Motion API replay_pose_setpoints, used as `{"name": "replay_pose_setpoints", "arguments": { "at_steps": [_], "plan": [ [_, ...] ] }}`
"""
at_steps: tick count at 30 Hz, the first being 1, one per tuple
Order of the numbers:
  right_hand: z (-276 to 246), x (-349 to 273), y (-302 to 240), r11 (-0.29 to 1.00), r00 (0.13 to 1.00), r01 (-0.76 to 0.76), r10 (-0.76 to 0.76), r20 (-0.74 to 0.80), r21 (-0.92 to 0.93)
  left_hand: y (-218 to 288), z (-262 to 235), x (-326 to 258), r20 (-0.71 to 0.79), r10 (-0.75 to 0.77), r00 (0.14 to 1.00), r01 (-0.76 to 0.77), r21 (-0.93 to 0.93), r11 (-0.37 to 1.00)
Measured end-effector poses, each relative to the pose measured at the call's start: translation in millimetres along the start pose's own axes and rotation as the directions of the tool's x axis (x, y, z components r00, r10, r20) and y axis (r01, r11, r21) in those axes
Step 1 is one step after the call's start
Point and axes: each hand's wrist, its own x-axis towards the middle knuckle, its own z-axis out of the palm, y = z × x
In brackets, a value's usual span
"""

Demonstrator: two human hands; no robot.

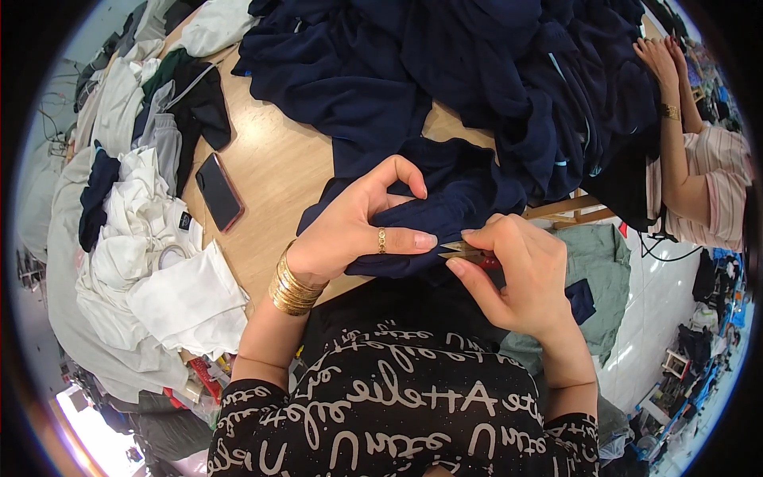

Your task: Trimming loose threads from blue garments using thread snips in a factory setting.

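My left hand [343, 226] is closed on a navy blue garment [457, 179], its thumb laid along the gathered cloth near the table's front edge. In my right hand [520, 274] is a pair of thread snips [462, 251], pinched between thumb and fingers. The short metal blades point left at the cloth, close to my left thumb tip, and a bit of red shows behind them. Whether the blades touch a thread is too small to tell. The lower part of the garment hangs toward my lap.
A large heap of navy garments [477, 56] covers the far side of the wooden table [278, 159]. A phone [219, 192] lies at left, beside piled white garments [143, 230]. Another person's hands [661, 60] rest by the heap at far right. Grey-green cloth [612, 274] sits at right.
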Motion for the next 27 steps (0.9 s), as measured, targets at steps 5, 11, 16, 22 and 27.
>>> {"name": "replay_pose_setpoints", "arguments": {
  "at_steps": [5,11,16,22,27],
  "plan": [
    [-1.9,2.5,-0.6,0.997,0.998,0.056,-0.055,0.016,-0.044,-1.4,0.7,-0.7,-0.026,-0.014,1.000,0.014,-0.004,1.000],
    [1.5,1.3,2.8,0.998,0.998,0.058,-0.059,-0.032,-0.035,-0.4,0.4,1.2,-0.006,-0.032,0.999,0.032,-0.017,0.999],
    [-0.9,-4.3,5.6,0.999,0.994,-0.034,0.038,-0.098,0.039,-0.4,-1.9,0.7,0.013,-0.031,0.999,0.031,-0.023,0.999],
    [-4.5,-4.9,2.6,0.972,0.981,-0.183,0.191,-0.040,0.146,-0.2,3.7,-4.2,-0.010,0.105,0.994,-0.102,0.184,0.978],
    [-7.3,-6.7,-2.0,0.974,0.977,-0.203,0.209,-0.050,0.102,6.2,8.7,-8.6,0.004,0.114,0.993,-0.111,0.243,0.964]
  ]
}}
